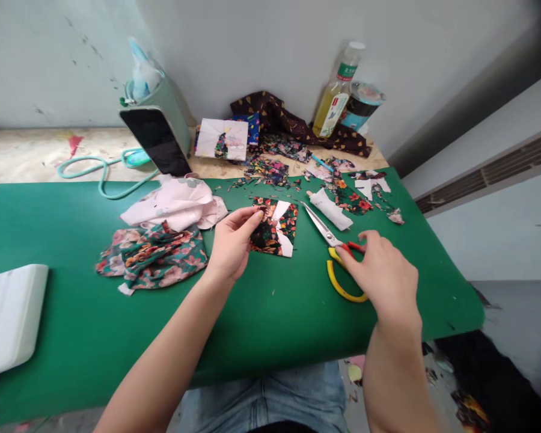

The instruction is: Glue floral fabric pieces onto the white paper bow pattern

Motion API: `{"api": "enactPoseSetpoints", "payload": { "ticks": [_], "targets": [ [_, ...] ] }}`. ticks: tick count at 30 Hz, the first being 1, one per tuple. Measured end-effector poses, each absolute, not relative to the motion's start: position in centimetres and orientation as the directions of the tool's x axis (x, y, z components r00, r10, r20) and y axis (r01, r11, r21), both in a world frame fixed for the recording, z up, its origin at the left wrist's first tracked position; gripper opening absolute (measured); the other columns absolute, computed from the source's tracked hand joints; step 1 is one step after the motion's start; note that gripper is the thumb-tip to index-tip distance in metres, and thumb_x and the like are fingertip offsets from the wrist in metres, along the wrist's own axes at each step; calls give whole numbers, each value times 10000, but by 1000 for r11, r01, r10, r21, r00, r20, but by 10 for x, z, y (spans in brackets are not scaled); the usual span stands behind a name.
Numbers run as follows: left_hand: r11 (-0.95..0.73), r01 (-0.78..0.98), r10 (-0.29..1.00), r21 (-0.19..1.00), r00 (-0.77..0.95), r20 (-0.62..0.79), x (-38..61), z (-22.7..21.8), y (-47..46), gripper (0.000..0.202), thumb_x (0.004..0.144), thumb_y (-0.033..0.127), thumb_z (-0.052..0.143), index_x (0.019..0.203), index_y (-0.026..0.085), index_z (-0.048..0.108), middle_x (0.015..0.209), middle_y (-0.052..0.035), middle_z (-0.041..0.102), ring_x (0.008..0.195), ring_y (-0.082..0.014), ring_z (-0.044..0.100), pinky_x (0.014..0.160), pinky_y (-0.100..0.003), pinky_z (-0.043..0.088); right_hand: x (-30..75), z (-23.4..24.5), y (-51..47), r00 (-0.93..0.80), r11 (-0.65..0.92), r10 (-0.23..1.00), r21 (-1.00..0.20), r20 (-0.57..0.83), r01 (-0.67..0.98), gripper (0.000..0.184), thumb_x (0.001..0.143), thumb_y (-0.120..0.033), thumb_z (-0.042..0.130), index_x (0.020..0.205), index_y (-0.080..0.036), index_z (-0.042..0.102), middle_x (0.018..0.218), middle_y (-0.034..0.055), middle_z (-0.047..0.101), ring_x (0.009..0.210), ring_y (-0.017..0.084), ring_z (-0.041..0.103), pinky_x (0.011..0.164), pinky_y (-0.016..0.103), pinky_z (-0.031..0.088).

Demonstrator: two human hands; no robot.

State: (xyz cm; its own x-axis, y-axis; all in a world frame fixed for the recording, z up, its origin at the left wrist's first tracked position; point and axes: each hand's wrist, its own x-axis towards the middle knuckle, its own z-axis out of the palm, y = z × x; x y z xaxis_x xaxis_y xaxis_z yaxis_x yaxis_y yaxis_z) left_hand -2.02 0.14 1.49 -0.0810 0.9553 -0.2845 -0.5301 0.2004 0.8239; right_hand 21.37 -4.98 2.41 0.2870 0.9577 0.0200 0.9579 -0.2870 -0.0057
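My left hand (234, 240) is closed in a pinch, thumb against forefinger, on a small scrap of dark floral fabric (258, 210). The scrap is over the left part of a square patchwork piece (287, 225) with dark floral and white areas; I cannot tell whether they are joined. To the right, my right hand (383, 270) has its thumb and fingers around the red part of the handles of scissors (327, 233). Their yellow loop rests near the green table top, and the blades point up and left, slightly apart. The palm hides part of the handles.
Left lie pink cloth (171, 201) and green floral cloth (162, 258). A phone (155, 141) leans on a pale green container (174, 99). Fabric scraps (270, 168), a white roll (331, 209), a bottle (338, 96) and a cup (363, 105) are behind. A white box (15, 319) sits left.
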Motion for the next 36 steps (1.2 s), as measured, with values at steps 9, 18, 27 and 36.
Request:
{"api": "enactPoseSetpoints", "payload": {
  "ticks": [9,18,27,36],
  "targets": [
    [218,-450,964,866,-42,-264,-18,11,0,333,535,326,902,781,160,750,767,-13,726,678,-101,643,627,-191,505,167,44,24,-444,366,895,-514,-33,776,147,887,-222,546,884,-163,681,890,64,700,798,172,618,707,271,424],
    [208,-460,964,863,-53,-261,-20,9,2,331,544,336,897,780,157,748,771,-13,714,698,-104,627,670,-205,486,154,4,39,-454,369,888,-476,-73,798,110,859,-227,594,913,-163,665,918,60,684,765,151,585,650,250,379],
    [196,-432,962,880,-88,-257,-23,7,4,367,530,357,896,790,152,738,773,-6,702,698,-99,606,681,-213,468,154,-13,38,-452,381,885,-393,-106,837,104,915,-195,524,888,-180,624,978,75,654,862,185,599,729,282,406],
    [225,-425,957,877,-74,-282,-21,6,4,346,536,336,888,791,150,746,774,-8,715,690,-98,621,673,-212,474,161,-10,41,-189,244,969,-528,157,813,150,879,-100,469,928,-174,590,1020,114,626,991,253,598,821,373,461]
  ]
}}
